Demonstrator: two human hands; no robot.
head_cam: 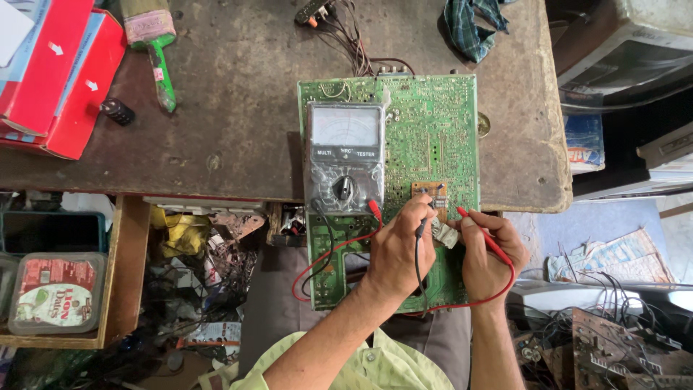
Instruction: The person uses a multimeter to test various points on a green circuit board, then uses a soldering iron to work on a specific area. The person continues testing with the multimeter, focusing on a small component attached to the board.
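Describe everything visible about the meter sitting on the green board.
The analog multimeter is a grey box wrapped in clear, glossy plastic, lying flat and face-up on the left half of the green circuit board. It has a pale dial window at the top, a dark label band below it, and a black rotary selector knob lower down. A red lead and a black lead plug into its bottom edge and run to the probes held in the left hand and right hand.

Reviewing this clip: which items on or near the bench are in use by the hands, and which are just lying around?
In use: green circuit board; grey analogue multimeter resting on it; black probe in left hand; red probe in right hand.

Lying about: red cardboard boxes; green-handled brush; checked cloth; small black cylinder.
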